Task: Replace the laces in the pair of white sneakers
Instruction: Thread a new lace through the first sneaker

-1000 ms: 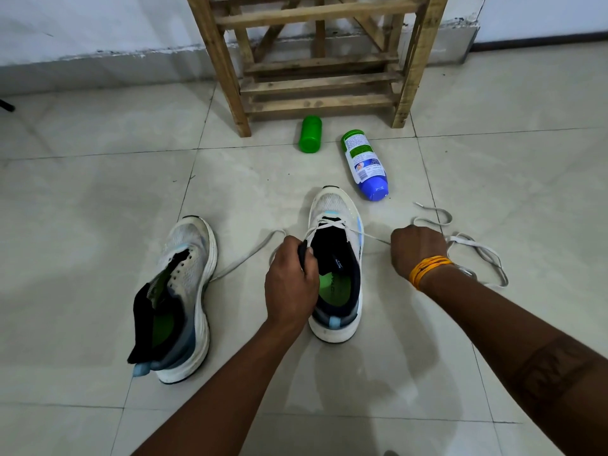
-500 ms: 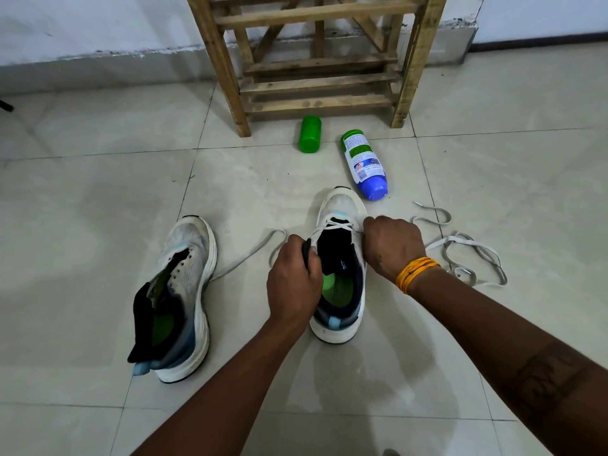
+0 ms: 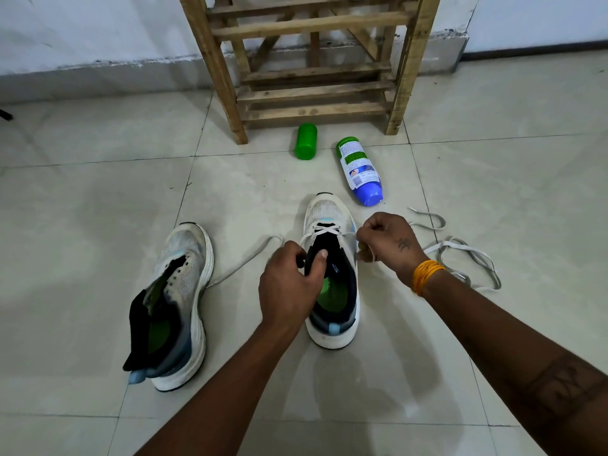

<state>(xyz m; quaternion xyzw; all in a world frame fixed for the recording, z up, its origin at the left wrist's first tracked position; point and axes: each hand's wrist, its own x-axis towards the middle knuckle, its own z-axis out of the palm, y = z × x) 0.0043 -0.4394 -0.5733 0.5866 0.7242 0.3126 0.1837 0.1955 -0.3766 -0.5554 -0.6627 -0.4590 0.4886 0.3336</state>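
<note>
From the head view: showed the right-hand sneaker (image 3: pixel 332 274) upright on the tiled floor (image 3: pixel 98 209) at centre, toe toward 12 o'clock, with the lace (image 3: pixel 324 229) crossed only through the lowest eyelets near the toe; upper eyelets looked empty, tongue pulled back toward 6 o'clock. Found the left hand (image 3: pixel 289 284) curled round the black tongue (image 3: pixel 316 255), thumb on top, holding the shoe open. Found the right hand (image 3: pixel 386 241) at 3 o'clock of the shoe, clenched on a short length of the same lace just beside the shoe's right eyelet row; could not tell whether the tip was entering an eyelet. Showed the lace's other end (image 3: pixel 246 258) trailing loose from the shoe toward 9 o'clock, reaching the second sneaker (image 3: pixel 177 301), which sat at 9 o'clock, tongue flopped out and no lace seen in it. Showed another loose lace (image 3: pixel 467 255) in loops on the floor at 3 o'clock, beyond the right wrist. Judged early: one shoe barely started, most eyelets to go, the other shoe untouched. Farther off at 12 o'clock: a green cap (image 3: pixel 306 141) and a blue-bottomed bottle (image 3: pixel 360 171) lying before a wooden rack (image 3: pixel 312 60).
</note>
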